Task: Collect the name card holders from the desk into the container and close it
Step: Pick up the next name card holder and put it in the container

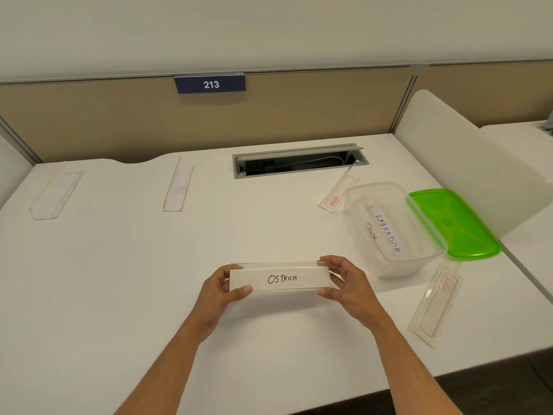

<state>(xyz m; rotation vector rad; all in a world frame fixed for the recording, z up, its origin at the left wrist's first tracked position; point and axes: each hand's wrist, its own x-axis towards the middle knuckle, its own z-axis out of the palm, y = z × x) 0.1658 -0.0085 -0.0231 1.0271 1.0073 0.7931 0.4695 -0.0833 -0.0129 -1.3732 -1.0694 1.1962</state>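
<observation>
White worktop [119, 280] carries four name card holders still loose: two far left, two beside the clear plastic container [392, 232], which already has two cards inside, its green lid [454, 223] lying off to its right. Both hands hold the OSTRICH holder [279, 278] just above the worktop, left hand [220, 290] and right hand [348, 287] pinching its ends. Collecting is midway; next it must swing right and drop into the container.

container [392, 229] mouth open (lid [454, 224] beside)
</observation>
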